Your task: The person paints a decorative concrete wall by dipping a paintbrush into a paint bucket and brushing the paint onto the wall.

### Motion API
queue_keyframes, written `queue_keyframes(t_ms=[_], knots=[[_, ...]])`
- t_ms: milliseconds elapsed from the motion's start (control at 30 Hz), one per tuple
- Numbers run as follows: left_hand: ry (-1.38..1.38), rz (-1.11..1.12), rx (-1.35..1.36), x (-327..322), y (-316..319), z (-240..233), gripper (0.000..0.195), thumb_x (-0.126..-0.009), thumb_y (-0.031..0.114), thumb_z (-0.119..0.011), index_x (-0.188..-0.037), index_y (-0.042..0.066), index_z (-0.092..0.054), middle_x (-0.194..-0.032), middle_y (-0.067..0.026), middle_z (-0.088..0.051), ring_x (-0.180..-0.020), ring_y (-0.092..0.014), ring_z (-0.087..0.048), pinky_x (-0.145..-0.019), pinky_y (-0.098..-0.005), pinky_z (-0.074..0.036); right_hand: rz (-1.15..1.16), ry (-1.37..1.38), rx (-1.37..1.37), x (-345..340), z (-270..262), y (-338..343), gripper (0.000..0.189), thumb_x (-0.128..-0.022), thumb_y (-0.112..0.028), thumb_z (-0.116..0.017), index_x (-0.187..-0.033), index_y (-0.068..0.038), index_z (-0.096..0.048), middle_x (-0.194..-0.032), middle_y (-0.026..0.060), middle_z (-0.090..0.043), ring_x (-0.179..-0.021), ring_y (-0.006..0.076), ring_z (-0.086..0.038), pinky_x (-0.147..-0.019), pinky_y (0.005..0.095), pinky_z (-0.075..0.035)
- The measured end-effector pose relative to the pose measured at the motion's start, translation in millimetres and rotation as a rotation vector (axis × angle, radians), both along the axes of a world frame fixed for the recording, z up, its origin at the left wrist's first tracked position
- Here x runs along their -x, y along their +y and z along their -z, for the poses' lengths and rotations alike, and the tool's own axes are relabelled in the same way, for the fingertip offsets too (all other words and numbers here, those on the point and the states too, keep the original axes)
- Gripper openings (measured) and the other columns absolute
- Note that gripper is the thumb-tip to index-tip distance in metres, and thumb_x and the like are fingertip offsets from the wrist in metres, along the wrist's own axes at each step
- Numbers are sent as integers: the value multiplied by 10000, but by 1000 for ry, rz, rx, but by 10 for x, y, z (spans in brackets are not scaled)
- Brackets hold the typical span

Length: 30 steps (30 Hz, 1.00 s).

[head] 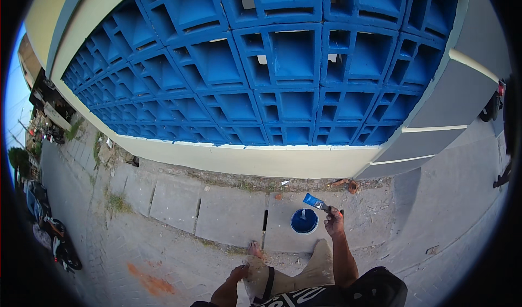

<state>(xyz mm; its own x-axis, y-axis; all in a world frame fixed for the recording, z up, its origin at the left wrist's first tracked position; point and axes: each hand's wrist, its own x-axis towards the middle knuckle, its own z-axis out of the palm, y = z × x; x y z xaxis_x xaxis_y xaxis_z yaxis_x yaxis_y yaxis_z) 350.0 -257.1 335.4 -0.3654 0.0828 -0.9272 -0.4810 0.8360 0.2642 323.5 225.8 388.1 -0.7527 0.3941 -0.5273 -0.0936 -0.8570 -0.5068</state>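
Observation:
My right hand [334,221] grips the handle of a flat paintbrush [316,202], its bristles coated blue and pointing to the upper left. Just below the brush, a round bucket of blue paint [304,224] stands on a concrete slab, with a pale streak or object at its middle. My left hand [239,272] rests against my left knee; its fingers are too small and dark to make out. Ahead rises a wall of openwork breeze blocks [291,58], painted blue, above a cream base [261,160].
Concrete slabs [228,209] with dark gaps run along the wall's foot. Debris and a reddish broken piece [352,186] lie there. A grey pillar [436,99] with cream bands borders the wall at right. Motorcycles [61,246] and a car [36,199] stand by the road at left.

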Motion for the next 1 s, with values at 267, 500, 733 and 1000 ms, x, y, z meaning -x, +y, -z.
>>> queue_keyframes(t_ms=[267, 500, 733, 1000], knots=[[468, -328, 63, -556, 509, -353, 631, -812, 629, -540, -953, 36, -701, -853, -147, -698, -787, -276, -670, -691, -395, -524, 44, 328, 17, 673, -1608, 202, 182, -853, -227, -648, -1014, -145, -623, -860, -2, -683, -708, 107, -648, -537, 269, -535], [514, -330, 121, -791, 698, -493, 697, -766, 656, -585, -975, -1, -695, -894, -174, -693, -844, -296, -665, -753, -395, -494, -23, 516, 13, 681, -2346, 428, 270, -873, -203, -621, -1111, -76, -598, -957, 94, -689, -817, 155, -690, -611, 283, -600], [336, -579, -174, -1076, 915, -886, 627, -842, 572, -575, -1084, 0, -657, -937, -103, -676, -840, -206, -611, -746, -318, -477, -16, 486, -4, 686, -2764, 435, 381, -912, -220, -596, -1228, -24, -512, -993, 108, -676, -779, 145, -680, -595, 267, -586], [389, -789, -34, -1211, 1199, -1332, 617, -892, 538, -537, -1142, -21, -618, -996, -115, -654, -848, -197, -594, -729, -304, -459, 170, 334, -212, 1369, -3846, 457, 318, -860, -196, -682, -1099, 0, -608, -910, 124, -679, -713, 152, -668, -572, 262, -569]])
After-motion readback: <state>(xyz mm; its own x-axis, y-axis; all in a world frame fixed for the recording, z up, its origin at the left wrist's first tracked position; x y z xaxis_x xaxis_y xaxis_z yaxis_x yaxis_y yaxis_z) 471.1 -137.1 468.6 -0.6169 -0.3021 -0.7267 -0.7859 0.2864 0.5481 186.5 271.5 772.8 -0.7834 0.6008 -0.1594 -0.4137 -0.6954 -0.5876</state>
